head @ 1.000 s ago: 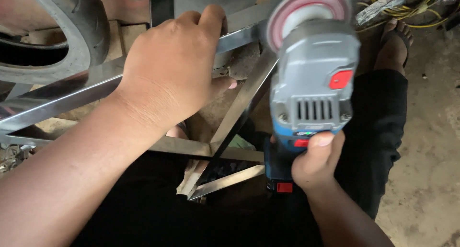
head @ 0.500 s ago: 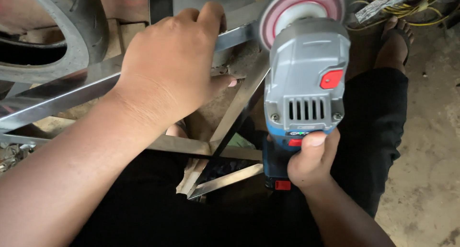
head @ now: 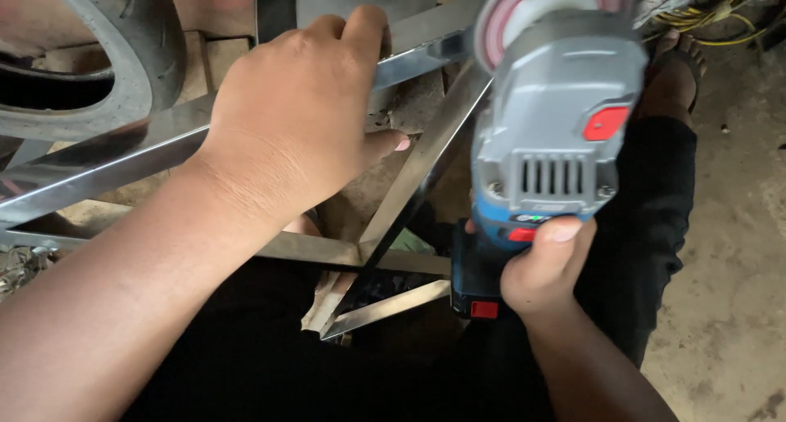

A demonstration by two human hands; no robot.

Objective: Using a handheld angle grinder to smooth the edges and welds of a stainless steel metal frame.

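My left hand (head: 299, 119) grips a shiny square metal bar (head: 106, 164) of a welded steel frame, fingers wrapped over its top. My right hand (head: 544, 262) holds a grey and blue cordless angle grinder (head: 557, 135) by its handle, thumb on the body near a red switch. The grinder's round pink-rimmed disc (head: 532, 9) sits at the far end, close to the frame's upper bar. A diagonal frame bar (head: 413, 176) runs below between both hands. The frame lies across my lap in dark trousers.
A black rubber tyre (head: 98, 54) lies at the top left. Yellow cable (head: 725, 13) is coiled at the top right beside my sandalled foot (head: 675, 70). Concrete floor (head: 737, 250) stretches along the right side.
The grinder has shifted slightly left and further away, its disc nearer the frame's upper bar. My left hand has kept its grip on the bar.
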